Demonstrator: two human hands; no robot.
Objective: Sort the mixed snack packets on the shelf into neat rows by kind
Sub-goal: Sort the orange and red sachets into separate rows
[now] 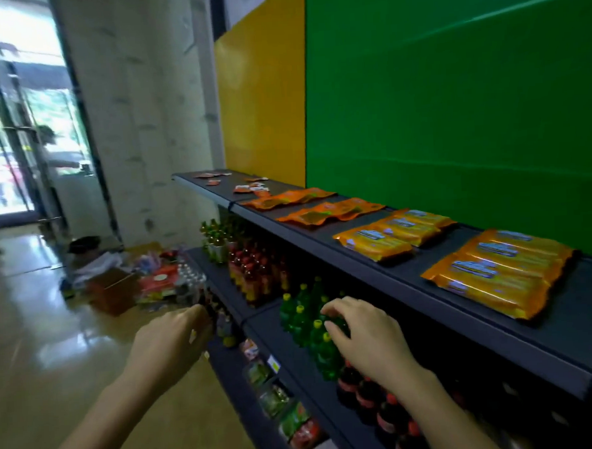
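Right grip (371, 340) hangs with fingers curled down over the caps of the green bottles (299, 322), one shelf below the packets. Whether it holds a cap or only touches it, I cannot tell. Left grip (172, 341), level with it and out to its left past the shelf edge, is curled too and blurred, so its hold is no clearer.

The packets lie above and beyond the right grip on the top shelf (408, 270). Nearest are the blue-label stacks (500, 276), farther on the orange rows (328, 211), and past those the small loose sachets (252, 189) scattered at the far end. Those sachets look like the unsorted part.

To do it well, I judge both grips should rise clear of the bottle caps before reaching, then slide the sachets flat into rows by kind, kept back from the front lip. Above the top shelf the room is open. The green panel (452, 115) closes the back, and bottles crowd right under the right grip.
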